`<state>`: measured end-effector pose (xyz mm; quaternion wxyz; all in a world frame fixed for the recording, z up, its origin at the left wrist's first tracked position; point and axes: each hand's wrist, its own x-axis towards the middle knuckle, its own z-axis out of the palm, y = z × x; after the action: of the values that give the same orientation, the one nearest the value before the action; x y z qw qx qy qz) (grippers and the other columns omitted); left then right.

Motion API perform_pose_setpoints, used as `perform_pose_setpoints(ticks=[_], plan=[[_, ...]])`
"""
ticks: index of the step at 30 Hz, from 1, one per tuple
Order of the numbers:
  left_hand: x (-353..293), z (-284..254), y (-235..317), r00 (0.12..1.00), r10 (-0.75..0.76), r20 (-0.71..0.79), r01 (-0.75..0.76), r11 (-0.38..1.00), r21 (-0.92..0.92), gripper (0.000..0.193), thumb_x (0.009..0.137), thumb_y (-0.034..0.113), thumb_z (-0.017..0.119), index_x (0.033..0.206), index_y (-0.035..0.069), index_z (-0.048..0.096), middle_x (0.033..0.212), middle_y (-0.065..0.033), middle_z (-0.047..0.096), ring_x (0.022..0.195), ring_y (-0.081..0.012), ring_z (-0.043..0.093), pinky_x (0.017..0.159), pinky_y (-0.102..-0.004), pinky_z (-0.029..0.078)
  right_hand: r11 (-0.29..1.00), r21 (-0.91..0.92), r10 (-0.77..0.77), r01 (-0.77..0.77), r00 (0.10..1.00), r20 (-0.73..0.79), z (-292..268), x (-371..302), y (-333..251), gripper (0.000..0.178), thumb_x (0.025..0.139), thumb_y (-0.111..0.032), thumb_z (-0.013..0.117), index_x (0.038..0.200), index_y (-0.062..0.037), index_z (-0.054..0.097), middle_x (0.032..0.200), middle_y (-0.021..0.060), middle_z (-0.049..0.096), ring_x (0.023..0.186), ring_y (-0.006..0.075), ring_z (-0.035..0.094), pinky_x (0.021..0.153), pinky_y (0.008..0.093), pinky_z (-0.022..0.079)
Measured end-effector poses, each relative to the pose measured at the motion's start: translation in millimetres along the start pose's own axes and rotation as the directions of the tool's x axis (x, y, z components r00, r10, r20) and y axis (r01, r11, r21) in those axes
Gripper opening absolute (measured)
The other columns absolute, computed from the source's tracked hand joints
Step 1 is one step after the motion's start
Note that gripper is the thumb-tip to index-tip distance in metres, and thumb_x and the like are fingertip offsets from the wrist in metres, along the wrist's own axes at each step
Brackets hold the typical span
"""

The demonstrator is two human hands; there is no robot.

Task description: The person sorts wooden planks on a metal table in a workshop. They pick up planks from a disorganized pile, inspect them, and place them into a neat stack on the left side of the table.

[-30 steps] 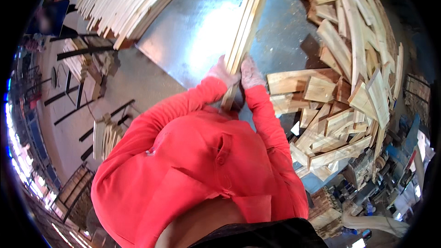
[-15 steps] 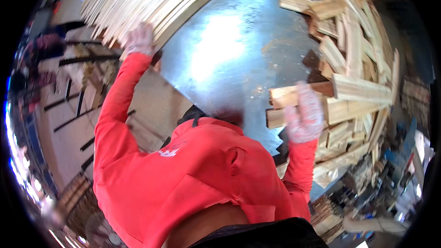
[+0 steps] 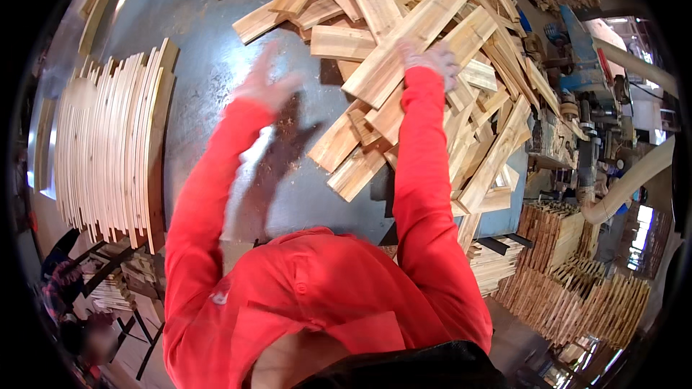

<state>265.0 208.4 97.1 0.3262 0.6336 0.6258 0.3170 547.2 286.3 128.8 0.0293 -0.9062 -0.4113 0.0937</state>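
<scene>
My left hand (image 3: 267, 86), in a pale glove, hangs over the metal tabletop (image 3: 198, 94) with its fingers spread and nothing in them; it is blurred. At the pile of loose boards, my gloved right hand (image 3: 432, 63) is on a long wooden board (image 3: 375, 75). Its thumb side lies over the board and the other fingers reach past the edge, partly hidden. Shorter boards (image 3: 357, 173) stick out of the pile toward me. To the left, a row of narrow wooden strips (image 3: 108, 144) stands packed side by side.
More boards (image 3: 497, 151) cross each other along the table's right side. Beyond are stacked lumber (image 3: 569, 281), a blue machine (image 3: 577, 50) and a pale duct pipe (image 3: 634, 180). A person (image 3: 97, 338) is at the lower left, near dark metal bars.
My view has turned right toward the board pile. My left hand has left the strip row and come over the table. My right hand has moved farther into the pile, onto a long board.
</scene>
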Motion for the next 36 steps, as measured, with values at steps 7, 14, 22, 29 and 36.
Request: perform_pose_setpoints(ticks=[7, 14, 22, 29, 36], plan=[[69.0, 119.1, 84.5, 0.953, -0.263, 0.151, 0.211, 0.933, 0.292, 0.099, 0.07, 0.056, 0.07, 0.143, 0.007, 0.024, 0.138, -0.0245, 0.041, 0.13, -0.0418, 0.037, 0.104, -0.0463, 0.036, 0.627, 0.008, -0.777, 0.779, 0.626, 0.063, 35.7, -18.7, 25.2, 0.065, 0.083, -0.031, 0.056, 0.141, -0.008, 0.038, 0.148, 0.0152, 0.035, 0.137, 0.0264, 0.032, 0.113, 0.0469, 0.019], [7.9, 92.0, 52.5, 0.915, -0.394, 0.086, 0.4, 0.865, -0.303, 0.091, 0.064, 0.017, 0.081, 0.138, 0.0, 0.032, 0.105, -0.0194, 0.063, 0.092, -0.0279, 0.063, 0.087, -0.0345, 0.049, 0.757, -0.08, -0.648, 0.649, 0.73, -0.217, 46.6, 1.9, -22.3, 0.092, 0.075, -0.058, 0.064, 0.147, -0.0143, 0.026, 0.144, 0.0177, 0.04, 0.129, 0.0339, 0.043, 0.101, 0.0464, 0.039], [-73.5, 76.6, -54.4, 0.924, -0.365, 0.116, 0.314, 0.547, -0.776, 0.045, 0.083, 0.012, 0.067, 0.123, -0.002, 0.052, 0.104, -0.0068, 0.065, 0.096, -0.0162, 0.061, 0.086, -0.0295, 0.048, 0.856, -0.176, -0.422, 0.486, 0.855, 0.302, 4.9, 20.7, -39.9, 0.108, 0.067, -0.066, 0.068, 0.145, -0.0061, 0.025, 0.133, 0.0203, 0.048, 0.121, 0.0305, 0.051, 0.095, 0.0429, 0.045], [-72.6, 94.5, -14.2, 0.828, -0.514, 0.225, 0.469, 0.414, -0.78, 0.049, 0.084, 0.017, 0.07, 0.124, -0.001, 0.05, 0.108, -0.011, 0.063, 0.092, -0.0221, 0.062, 0.08, -0.0323, 0.052, 0.796, -0.005, -0.546, 0.605, 0.723, 0.424, 16.6, -165.8, 14.8, 0.091, 0.07, -0.061, 0.065, 0.13, 0.0005, 0.035, 0.122, 0.0255, 0.051, 0.116, 0.0376, 0.051, 0.097, 0.0421, 0.042], [-96.4, 177.5, -125.3, 0.741, -0.61, 0.281, 0.546, 0.304, -0.781, 0.042, 0.08, 0.008, 0.071, 0.118, -0.002, 0.056, 0.104, -0.014, 0.065, 0.092, -0.0277, 0.064, 0.082, -0.0411, 0.053, 0.913, -0.153, -0.404, 0.378, 0.888, -0.218, 77.5, -151.1, 91.2, 0.111, 0.067, -0.059, 0.07, 0.148, -0.0067, 0.015, 0.146, 0.0278, 0.025, 0.134, 0.0442, 0.028, 0.109, 0.0501, 0.026]])
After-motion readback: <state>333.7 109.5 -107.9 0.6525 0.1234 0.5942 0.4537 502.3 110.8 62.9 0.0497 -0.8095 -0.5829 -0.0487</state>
